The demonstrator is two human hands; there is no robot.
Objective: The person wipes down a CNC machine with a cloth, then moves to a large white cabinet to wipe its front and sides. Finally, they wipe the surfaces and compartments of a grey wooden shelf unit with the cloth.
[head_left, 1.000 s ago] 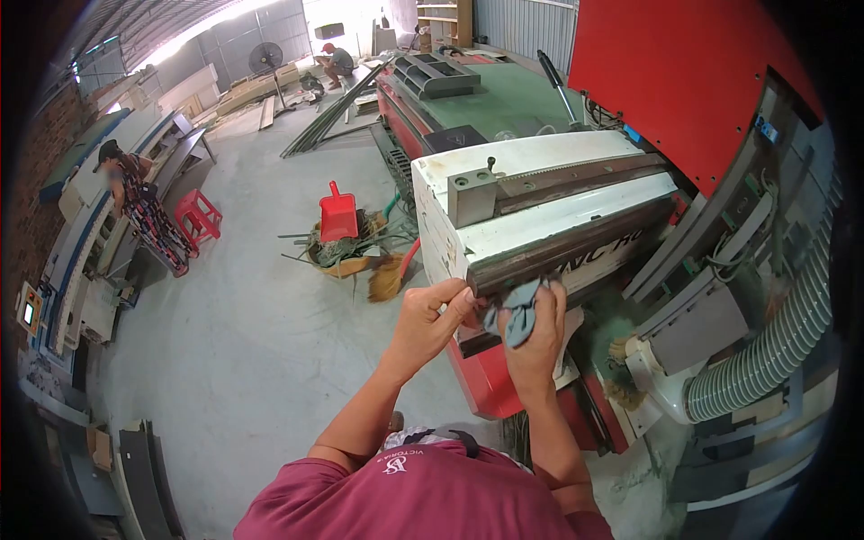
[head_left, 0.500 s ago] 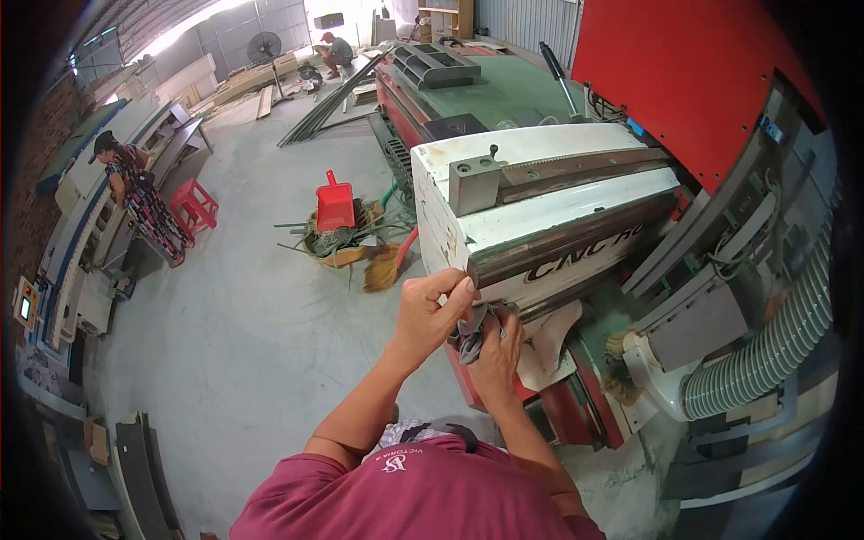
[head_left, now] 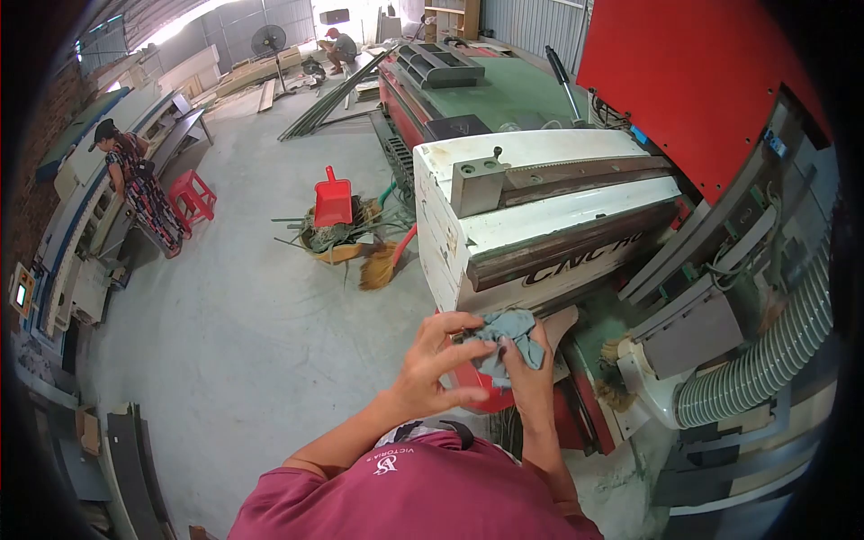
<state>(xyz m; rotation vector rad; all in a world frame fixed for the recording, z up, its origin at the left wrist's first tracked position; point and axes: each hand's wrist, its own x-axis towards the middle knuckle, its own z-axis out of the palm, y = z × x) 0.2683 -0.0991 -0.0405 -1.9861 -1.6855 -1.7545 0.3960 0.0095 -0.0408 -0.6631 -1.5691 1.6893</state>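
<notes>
A crumpled grey-blue rag (head_left: 515,337) is bunched up in my right hand (head_left: 531,369), whose thumb presses into its near side. My left hand (head_left: 434,360) is beside it with the fingers spread apart, fingertips right at the rag's left edge. Both hands are in front of my body, just below the near end of the white CNC machine beam (head_left: 549,225). A dark rail runs along that beam, and a grey metal block (head_left: 477,186) sits on its top corner.
Left of the machine lie a broom (head_left: 382,265) and a basket of scraps with a red dustpan (head_left: 333,202). A ribbed hose (head_left: 756,369) curves on the right. One person (head_left: 135,184) stands by a long machine near a red stool (head_left: 192,198); another (head_left: 340,49) crouches far back.
My left hand has come away from the beam's corner, moved down and spread its fingers. My right hand has lifted and turned the rag, which now shows more of its surface.
</notes>
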